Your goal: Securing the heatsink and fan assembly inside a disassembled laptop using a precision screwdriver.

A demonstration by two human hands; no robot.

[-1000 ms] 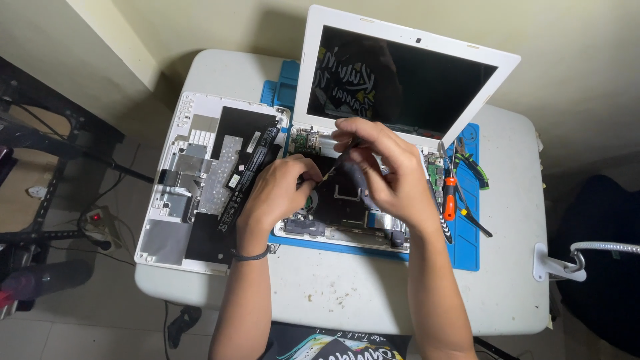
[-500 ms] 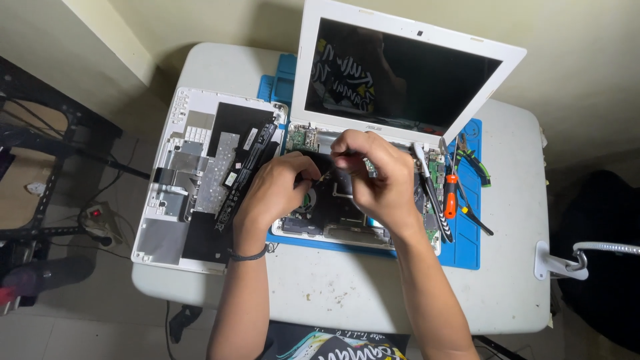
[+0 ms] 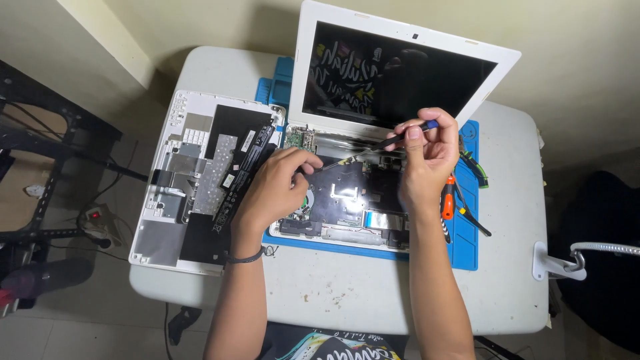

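While the left hand (image 3: 277, 190) lies loosely closed on the opened laptop base (image 3: 347, 200), holding nothing and probably steadying it, the right hand (image 3: 423, 163) pinches a slim screwdriver (image 3: 380, 143) by its blue-capped handle. Its dark shaft slants down-left from the fingers, tip just beside the left fingertips, over the black internals.

A makeshift home electronics repair spot: an opened white laptop (image 3: 347, 193) on a blue work mat (image 3: 467, 247), pliers (image 3: 475, 167) just beside the right hand (image 3: 423, 167), small white table (image 3: 347, 293).
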